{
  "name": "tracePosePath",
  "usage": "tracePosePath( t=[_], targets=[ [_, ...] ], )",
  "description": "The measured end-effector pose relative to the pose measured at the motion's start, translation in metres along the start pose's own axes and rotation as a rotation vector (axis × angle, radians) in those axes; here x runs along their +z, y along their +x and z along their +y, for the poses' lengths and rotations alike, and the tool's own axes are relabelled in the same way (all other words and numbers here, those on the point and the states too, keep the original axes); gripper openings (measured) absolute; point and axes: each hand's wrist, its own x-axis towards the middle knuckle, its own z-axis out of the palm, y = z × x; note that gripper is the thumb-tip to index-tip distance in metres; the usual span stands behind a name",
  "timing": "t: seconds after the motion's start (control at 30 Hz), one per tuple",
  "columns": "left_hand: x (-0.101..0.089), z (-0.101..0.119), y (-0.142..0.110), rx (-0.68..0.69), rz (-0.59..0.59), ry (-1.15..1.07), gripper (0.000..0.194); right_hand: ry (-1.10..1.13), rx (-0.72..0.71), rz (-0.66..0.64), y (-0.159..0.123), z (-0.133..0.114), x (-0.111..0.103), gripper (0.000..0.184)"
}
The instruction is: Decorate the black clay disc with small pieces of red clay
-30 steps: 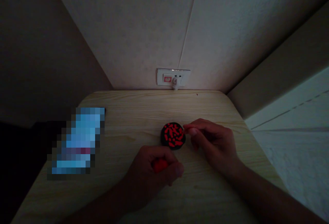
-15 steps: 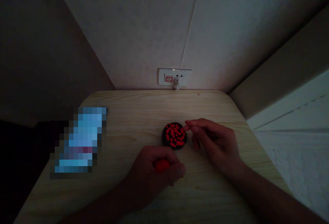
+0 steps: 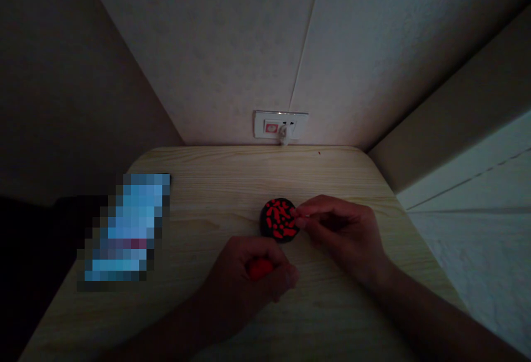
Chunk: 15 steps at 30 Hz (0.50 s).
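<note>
A round black disc (image 3: 271,234), covered with small red pieces of varied shape that look like modelling clay, lies on the wooden table (image 3: 215,185). My left hand (image 3: 249,279) is closed around a smooth red lump of what looks like modelling clay (image 3: 260,268), just in front of the disc. At the disc's right edge, the thumb and index finger of my right hand (image 3: 340,229) are pinched together, touching or nearly touching the red pieces there. Whatever sits between those fingertips is too small and dark to make out.
A phone-like device with a blurred, lit screen (image 3: 130,218) lies at the table's left edge. Behind the table, the wall carries a socket plate (image 3: 261,125) with a clear plug-like piece (image 3: 284,134) in it. A tiny dark speck (image 3: 319,153) lies near the back edge.
My right hand has shifted slightly left and down onto the disc's edge, its thumb and index finger closing together. My left hand still holds the red lump in nearly the same place.
</note>
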Motion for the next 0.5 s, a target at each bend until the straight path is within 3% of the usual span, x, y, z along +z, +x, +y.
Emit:
tracePosePath(
  t=[0.5],
  targets=[
    [-0.0001,0.0003,-0.0008,-0.017,0.011,0.016,0.029,0.053,-0.072,-0.001,0.0016,-0.0058,-0.0006,0.021]
  ],
)
